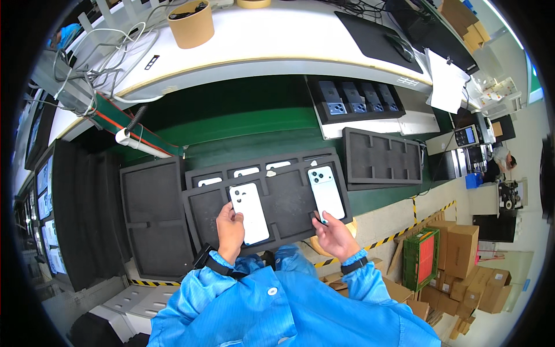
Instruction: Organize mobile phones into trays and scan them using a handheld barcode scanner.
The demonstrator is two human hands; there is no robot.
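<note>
My left hand (pixel 230 230) grips a white phone (pixel 250 211) by its lower left edge, back side up, over a slot of a black foam tray (pixel 289 199). My right hand (pixel 335 234) holds the bottom end of a second, pale blue-white phone (pixel 326 192) lying toward the right end of the same tray. Both phones show camera lenses at their far ends. A second black foam tray (pixel 219 171) lies just behind, partly covered, with white phones showing in its slots. Blue sleeves cover both forearms.
An empty black foam tray (pixel 155 217) lies to the left and another (pixel 381 157) at the right. A tray with several dark phones (pixel 354 99) sits further back. A white bench holds a cardboard tube (pixel 191 24) and cables. Cardboard boxes (pixel 462 254) and a green crate (pixel 421 258) stand lower right.
</note>
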